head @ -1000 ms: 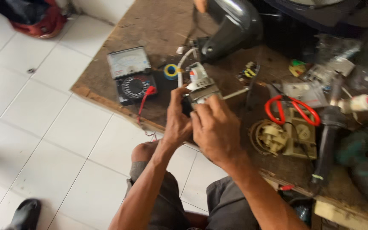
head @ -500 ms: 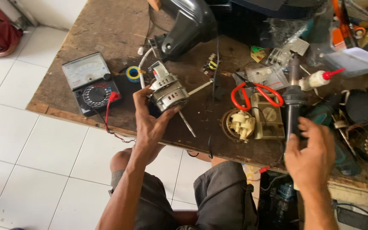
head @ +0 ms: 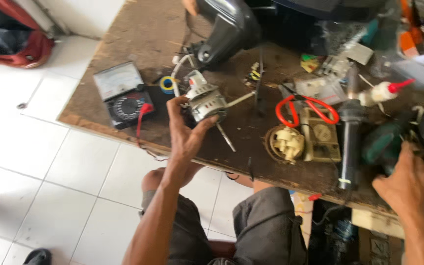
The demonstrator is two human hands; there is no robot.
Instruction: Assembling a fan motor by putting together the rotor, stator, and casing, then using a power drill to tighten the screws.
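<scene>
Left hand [head: 185,135] fingers grasping small motor [head: 204,100], right hand [head: 408,184] fingers hidden, unclear

bare wood left of the meter [head: 122,94]; scissors [head: 306,109] and clutter crowd the right.

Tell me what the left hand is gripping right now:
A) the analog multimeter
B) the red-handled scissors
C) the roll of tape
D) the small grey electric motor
D: the left hand wraps its fingers around the small grey electric motor, holding it over the wooden workbench.
</scene>
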